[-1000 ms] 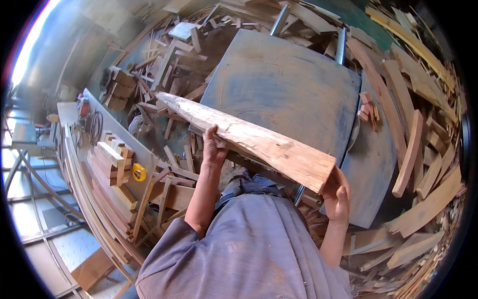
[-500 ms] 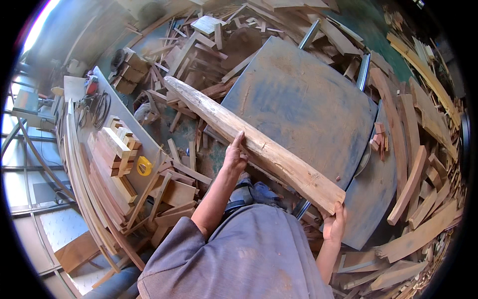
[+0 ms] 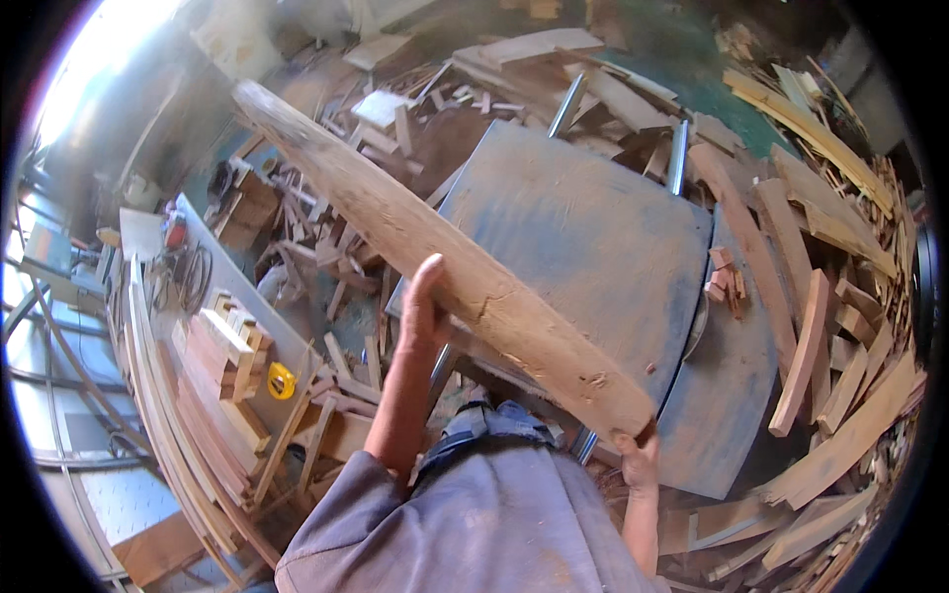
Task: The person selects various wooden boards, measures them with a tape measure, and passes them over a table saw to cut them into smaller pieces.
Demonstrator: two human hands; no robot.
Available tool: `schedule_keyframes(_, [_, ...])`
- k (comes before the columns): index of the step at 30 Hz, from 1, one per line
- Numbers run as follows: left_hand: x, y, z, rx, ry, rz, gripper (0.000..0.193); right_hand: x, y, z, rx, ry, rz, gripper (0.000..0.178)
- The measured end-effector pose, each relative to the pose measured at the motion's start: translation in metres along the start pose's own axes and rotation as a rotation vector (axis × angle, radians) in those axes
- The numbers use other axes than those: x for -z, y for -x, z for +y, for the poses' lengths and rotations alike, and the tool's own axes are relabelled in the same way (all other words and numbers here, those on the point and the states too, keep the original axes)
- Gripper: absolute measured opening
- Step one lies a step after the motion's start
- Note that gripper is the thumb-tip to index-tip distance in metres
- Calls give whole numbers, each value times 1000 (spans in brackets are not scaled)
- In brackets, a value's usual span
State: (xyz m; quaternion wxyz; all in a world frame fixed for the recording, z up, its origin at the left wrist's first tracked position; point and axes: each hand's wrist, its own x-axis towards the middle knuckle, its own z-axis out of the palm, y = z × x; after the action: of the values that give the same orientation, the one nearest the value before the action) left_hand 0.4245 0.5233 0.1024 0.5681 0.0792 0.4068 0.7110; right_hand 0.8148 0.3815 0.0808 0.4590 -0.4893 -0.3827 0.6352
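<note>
Both my hands hold a long rough wooden plank (image 3: 465,282), which slants from the far left down to the near right, raised in front of me. My left hand (image 3: 423,306) grips its near edge around the middle, thumb up against the face and the other fingers hidden underneath. At the plank's near right end, my right hand (image 3: 638,457) is closed on the corner. Behind and partly under the plank lies the dusty blue-grey metal top of a saw table (image 3: 593,217). Part of a round blade (image 3: 698,331) shows at its right side.
Small reddish wood blocks (image 3: 727,282) rest on the right table section. To the left, a bench carries stacked pale blocks (image 3: 232,346), long strips (image 3: 163,395), a yellow tape measure (image 3: 282,381) and a coiled cable (image 3: 193,277). Offcuts (image 3: 386,138) litter the floor beyond; curved boards (image 3: 840,435) pile up at right.
The plank has risen closer to me, its far end swinging up and to the left. My left hand has lifted with it, and the right hand has shifted slightly left and down. My view has tilted.
</note>
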Motion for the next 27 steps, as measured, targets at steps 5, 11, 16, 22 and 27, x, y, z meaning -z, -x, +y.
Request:
schedule_keyframes(5, [-84,23,76,-384,-395,-181,57,-34,-31,-7,-103,790,-209,54])
schedule_keyframes(11, [-134,37,109,-393,-769,-406,70,-7,-36,-66,132,378,214,40])
schedule_keyframes(16, [-162,82,77,-332,-900,-665,82,39,-14,-136,613,3,377,59])
schedule_keyframes(22, [-144,68,-2,-63,-1527,-1144,88,103,14,-127,671,-493,534,101])
schedule_keyframes(27, [-132,72,-76,123,-1900,-1435,79,141,47,-5,317,-680,932,92])
